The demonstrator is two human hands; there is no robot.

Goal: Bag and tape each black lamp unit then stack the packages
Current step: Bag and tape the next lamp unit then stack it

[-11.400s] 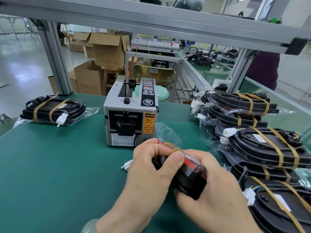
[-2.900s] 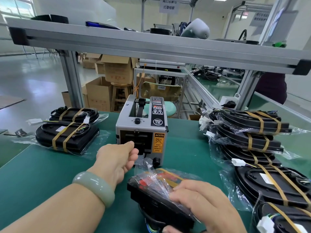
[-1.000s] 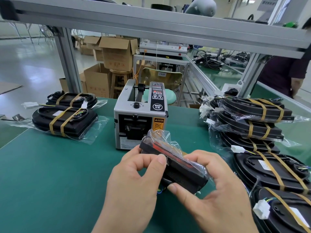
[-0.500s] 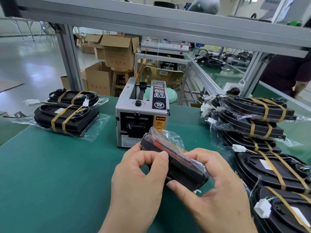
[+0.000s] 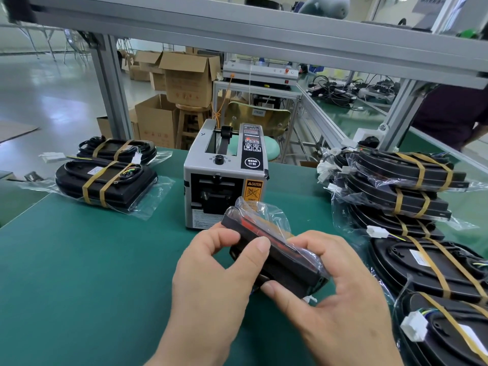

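lamp unit (image 5: pixel 284 262): bagged, held above the bench (image 5: pixel 79 273) before the tape dispenser (image 5: pixel 224 178) | left hand (image 5: pixel 211 276): fingers are pinched on its edge; right hand (image 5: pixel 343 305): fingers are curled round its end | packages (image 5: pixel 404 180): stacked at right

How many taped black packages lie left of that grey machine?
2: the near package, towards the left edge, and the far package just behind it. None looks hidden.

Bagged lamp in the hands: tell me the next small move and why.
Probably fold the loose bag end down against the lamp: both the left hand and right hand grip it, the plastic flares open, and the tape dispenser stands just behind.
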